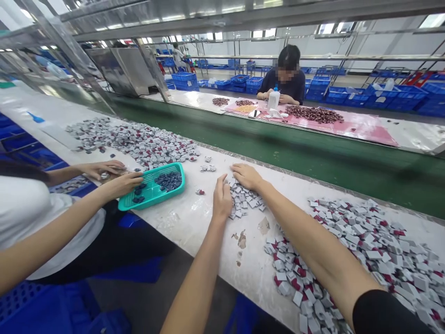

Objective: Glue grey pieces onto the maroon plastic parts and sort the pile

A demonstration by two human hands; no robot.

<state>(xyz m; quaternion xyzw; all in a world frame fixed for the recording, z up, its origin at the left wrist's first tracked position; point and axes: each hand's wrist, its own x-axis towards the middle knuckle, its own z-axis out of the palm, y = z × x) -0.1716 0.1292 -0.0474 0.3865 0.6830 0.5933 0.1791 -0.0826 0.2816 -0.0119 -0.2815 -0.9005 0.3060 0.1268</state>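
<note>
My left hand rests on its edge against the left side of a small heap of light grey parts on the white table. My right hand lies over the far edge of that heap, palm down with its fingers reaching left. The fingers of both hands look extended, and I see nothing gripped in either. Under and beyond my right forearm spreads a larger pile of grey and dark red parts. One loose grey and red part lies to the left of my left hand.
At left, another person's hands work by a teal basket holding dark blue pieces. Behind it is a long pile of grey parts. A green conveyor belt runs beyond the table. Another person sits across it.
</note>
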